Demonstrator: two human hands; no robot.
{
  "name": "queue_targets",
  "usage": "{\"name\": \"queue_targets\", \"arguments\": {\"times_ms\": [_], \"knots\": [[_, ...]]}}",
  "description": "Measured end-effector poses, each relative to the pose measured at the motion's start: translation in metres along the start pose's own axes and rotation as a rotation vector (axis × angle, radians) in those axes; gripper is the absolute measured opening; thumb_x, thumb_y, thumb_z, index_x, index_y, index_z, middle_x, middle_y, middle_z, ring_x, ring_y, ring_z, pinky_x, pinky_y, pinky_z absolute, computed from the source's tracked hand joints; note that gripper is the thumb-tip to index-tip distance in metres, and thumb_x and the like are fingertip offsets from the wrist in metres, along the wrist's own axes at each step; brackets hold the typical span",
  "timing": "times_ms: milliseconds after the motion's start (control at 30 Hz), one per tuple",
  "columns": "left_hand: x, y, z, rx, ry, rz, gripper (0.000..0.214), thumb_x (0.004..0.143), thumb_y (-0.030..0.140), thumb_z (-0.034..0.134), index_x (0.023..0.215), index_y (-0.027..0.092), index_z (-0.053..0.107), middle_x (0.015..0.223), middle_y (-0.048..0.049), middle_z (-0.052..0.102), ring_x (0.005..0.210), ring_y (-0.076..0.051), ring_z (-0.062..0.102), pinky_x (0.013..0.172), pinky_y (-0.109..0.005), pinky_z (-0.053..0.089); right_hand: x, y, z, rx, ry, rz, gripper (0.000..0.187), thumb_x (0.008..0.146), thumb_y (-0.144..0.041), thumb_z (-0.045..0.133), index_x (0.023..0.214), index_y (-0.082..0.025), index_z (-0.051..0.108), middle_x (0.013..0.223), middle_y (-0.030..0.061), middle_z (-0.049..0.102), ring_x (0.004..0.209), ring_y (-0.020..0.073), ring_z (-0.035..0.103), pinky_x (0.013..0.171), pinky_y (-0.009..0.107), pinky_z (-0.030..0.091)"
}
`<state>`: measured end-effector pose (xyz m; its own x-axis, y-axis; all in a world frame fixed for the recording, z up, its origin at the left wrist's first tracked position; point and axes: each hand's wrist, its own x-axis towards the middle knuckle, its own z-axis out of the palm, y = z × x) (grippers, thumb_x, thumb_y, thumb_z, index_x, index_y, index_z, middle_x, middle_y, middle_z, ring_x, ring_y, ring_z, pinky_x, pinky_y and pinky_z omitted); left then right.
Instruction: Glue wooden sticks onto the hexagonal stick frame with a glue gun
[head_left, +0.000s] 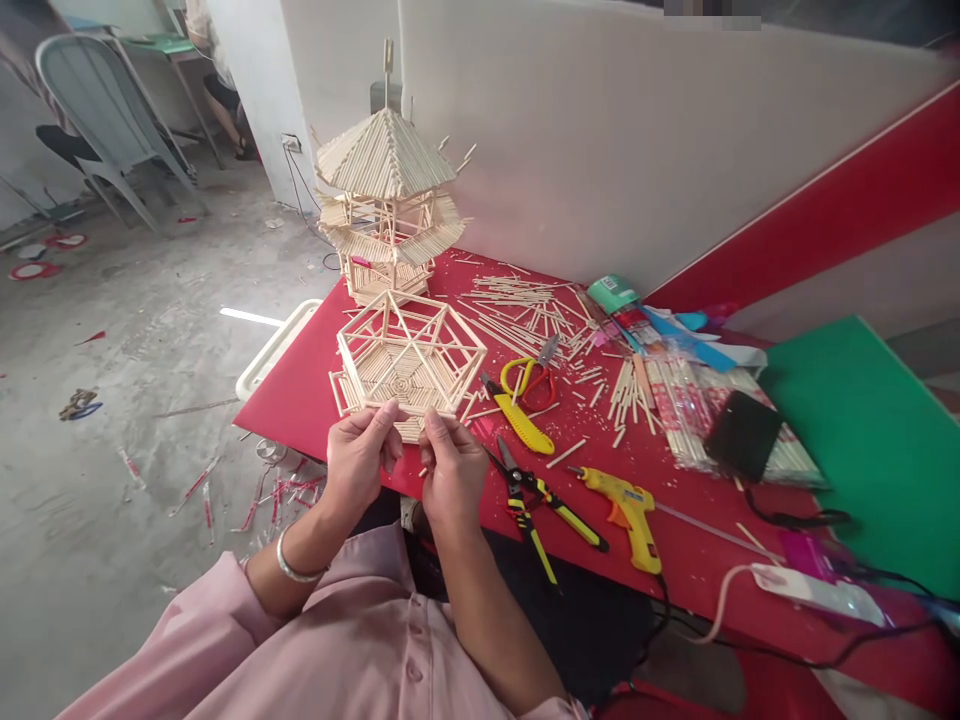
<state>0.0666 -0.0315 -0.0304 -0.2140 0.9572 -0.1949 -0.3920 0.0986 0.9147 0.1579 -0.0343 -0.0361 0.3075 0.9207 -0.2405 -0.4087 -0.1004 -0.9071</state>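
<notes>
A hexagonal frame of thin wooden sticks [420,370], with a floor of sticks laid in rings, sits at the near edge of the red table. My left hand [358,455] is closed, thumb and fingers pinched at the near left part of its rim. Close by on the right, my right hand [454,465] pinches the same near side. The fingertips hide exactly which stick they grip. Behind the frame stands a pagoda model [390,190] of the same sticks, with a pointed roof and a lower tier.
Right of the frame lie scissors [525,380], a yellow utility knife [523,422], pruning shears [525,495] and a yellow glue gun [626,510] with its cord. Loose sticks [517,300], packaged sticks [690,410] and a black phone-like object [742,435] lie farther back. A wall [570,130] rises behind.
</notes>
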Motion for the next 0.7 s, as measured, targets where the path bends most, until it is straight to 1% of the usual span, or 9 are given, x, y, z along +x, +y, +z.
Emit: {"name": "queue_targets", "arguments": {"times_ms": [300,400,467,500,567,600,633,667,700], "knots": [[0.002,-0.001,0.004,0.029,0.005,0.029,0.045,0.071,0.059,0.079,0.066,0.015,0.069,0.041,0.0038,0.052,0.033,-0.005,0.038,0.035,-0.019,0.028,0.001,0.001,0.001,0.003,-0.006,0.019,0.042,0.067,-0.055,0.079,0.063,-0.019,0.057,0.054,-0.0067,0.047,0.049,0.0063,0.036,0.047,0.022,0.032],[-0.006,0.001,-0.002,0.154,0.006,0.075,0.051,0.078,0.06,0.072,0.055,0.017,0.063,0.037,0.0046,0.043,0.033,-0.006,0.034,0.035,-0.021,0.025,-0.004,0.001,-0.005,-0.044,0.003,-0.037,0.04,0.07,-0.054,0.077,0.065,-0.019,0.061,0.054,-0.0061,0.049,0.049,0.007,0.037,0.048,0.023,0.035],[-0.017,0.003,-0.01,0.346,0.001,0.198,0.059,0.086,0.056,0.066,0.044,0.017,0.053,0.036,0.0045,0.035,0.035,-0.006,0.031,0.037,-0.022,0.024,-0.009,-0.003,-0.017,-0.159,0.033,-0.153,0.035,0.076,-0.052,0.074,0.069,-0.018,0.065,0.057,-0.0038,0.055,0.052,0.0089,0.044,0.052,0.024,0.039],[-0.024,0.005,-0.015,0.478,-0.008,0.33,0.058,0.088,0.05,0.066,0.043,0.017,0.051,0.038,0.004,0.037,0.038,-0.006,0.032,0.039,-0.022,0.025,-0.013,-0.007,-0.025,-0.249,0.038,-0.233,0.032,0.079,-0.05,0.072,0.071,-0.019,0.067,0.059,-0.0024,0.059,0.054,0.01,0.048,0.054,0.024,0.042],[-0.034,0.007,-0.021,0.67,-0.163,0.674,0.048,0.088,0.034,0.07,0.047,0.017,0.052,0.043,0.0035,0.042,0.042,-0.007,0.035,0.043,-0.022,0.03,-0.021,-0.017,-0.043,-0.467,-0.013,-0.381,0.025,0.083,-0.043,0.069,0.073,-0.02,0.07,0.063,-0.0007,0.064,0.057,0.0115,0.053,0.057,0.025,0.044],[-0.038,0.006,-0.022,0.69,-0.238,0.816,0.037,0.087,0.028,0.07,0.054,0.018,0.058,0.049,0.0022,0.049,0.047,-0.008,0.042,0.048,-0.022,0.036,-0.024,-0.022,-0.052,-0.57,-0.072,-0.426,0.022,0.083,-0.04,0.068,0.074,-0.021,0.071,0.064,-0.0006,0.065,0.057,0.0116,0.054,0.057,0.025,0.045],[-0.04,0.004,-0.021,0.712,-0.299,0.873,0.022,0.088,0.024,0.068,0.066,0.018,0.066,0.06,-0.0008,0.058,0.057,-0.011,0.052,0.055,-0.024,0.043,-0.028,-0.027,-0.059,-0.653,-0.14,-0.443,0.02,0.084,-0.038,0.068,0.074,-0.021,0.072,0.063,-0.0009,0.066,0.056,0.0113,0.054,0.056,0.024,0.044],[-0.042,-0.001,-0.019,0.723,-0.367,0.884,0.011,0.09,0.022,0.065,0.081,0.019,0.071,0.074,-0.0045,0.066,0.069,-0.014,0.06,0.064,-0.025,0.049,-0.031,-0.03,-0.066,-0.71,-0.199,-0.437,0.018,0.084,-0.036,0.068,0.075,-0.021,0.073,0.063,-0.0015,0.065,0.055,0.011,0.054,0.055,0.023,0.044],[-0.042,-0.007,-0.015,0.728,-0.428,0.846,0.011,0.092,0.021,0.061,0.096,0.018,0.071,0.088,-0.0079,0.07,0.08,-0.016,0.065,0.071,-0.027,0.052,-0.034,-0.032,-0.072,-0.743,-0.23,-0.424,0.017,0.085,-0.034,0.067,0.076,-0.021,0.074,0.062,-0.0017,0.065,0.054,0.0109,0.054,0.055,0.023,0.043]]}}
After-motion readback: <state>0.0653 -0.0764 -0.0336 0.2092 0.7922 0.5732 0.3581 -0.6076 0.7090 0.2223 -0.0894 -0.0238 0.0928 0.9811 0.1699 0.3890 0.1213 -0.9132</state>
